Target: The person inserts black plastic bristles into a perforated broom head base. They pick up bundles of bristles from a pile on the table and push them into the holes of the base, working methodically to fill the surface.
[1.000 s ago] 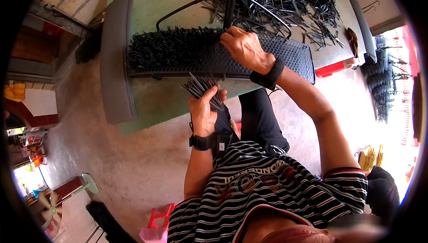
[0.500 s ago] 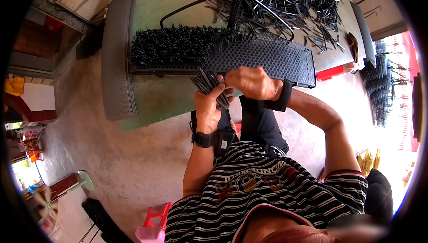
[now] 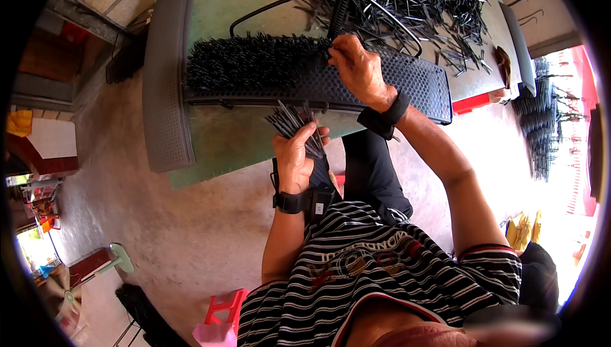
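Note:
My left hand (image 3: 296,151) grips a bundle of thin black sticks (image 3: 287,120) fanned out above the fist, just below the near edge of a long black perforated panel (image 3: 417,83). The left part of that panel is covered with dense upright black bristles (image 3: 254,60). My right hand (image 3: 358,67) rests on top of the panel at the right end of the bristled part, fingertips pinched on a single black stick (image 3: 332,51) at the holes. Both wrists wear black bands.
The panel lies on a green table (image 3: 223,143) with a grey tray-like rim (image 3: 164,79) at its left. A large heap of loose black sticks (image 3: 414,0) covers the far right of the table. A pink stool (image 3: 219,318) stands on the concrete floor.
My right hand came down to the bundle in my left hand, then went back up onto the panel, now at the bristles' right end. The left hand stayed put.

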The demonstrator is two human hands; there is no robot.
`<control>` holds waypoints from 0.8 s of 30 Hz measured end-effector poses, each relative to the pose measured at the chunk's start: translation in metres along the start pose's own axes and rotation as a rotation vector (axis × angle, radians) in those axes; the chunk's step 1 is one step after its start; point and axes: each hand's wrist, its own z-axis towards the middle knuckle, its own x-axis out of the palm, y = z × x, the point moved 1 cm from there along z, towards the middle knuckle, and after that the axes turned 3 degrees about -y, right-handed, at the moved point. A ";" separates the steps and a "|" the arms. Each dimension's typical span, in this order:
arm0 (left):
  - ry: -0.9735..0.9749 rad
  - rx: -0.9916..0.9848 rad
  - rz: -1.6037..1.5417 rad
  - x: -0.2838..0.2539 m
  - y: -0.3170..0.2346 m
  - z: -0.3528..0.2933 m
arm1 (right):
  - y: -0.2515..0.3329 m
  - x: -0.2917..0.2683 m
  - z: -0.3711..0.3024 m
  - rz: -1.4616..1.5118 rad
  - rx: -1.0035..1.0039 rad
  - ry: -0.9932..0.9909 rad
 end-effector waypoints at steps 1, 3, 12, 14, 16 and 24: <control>-0.006 -0.007 -0.003 0.000 0.000 0.000 | 0.000 0.001 0.000 -0.010 -0.002 0.000; -0.016 -0.015 -0.004 0.000 0.000 -0.001 | -0.004 0.001 0.001 -0.143 -0.174 0.053; -0.001 0.019 -0.009 0.003 0.000 -0.001 | 0.032 -0.009 0.000 -0.214 0.189 0.316; 0.024 0.036 -0.021 0.003 0.003 0.002 | 0.022 -0.005 -0.013 0.025 0.364 0.630; 0.054 0.084 -0.014 0.004 0.008 0.003 | 0.023 -0.005 -0.026 0.161 0.529 0.703; 0.044 0.145 0.016 0.013 0.006 -0.002 | 0.023 -0.004 -0.044 0.326 0.640 0.492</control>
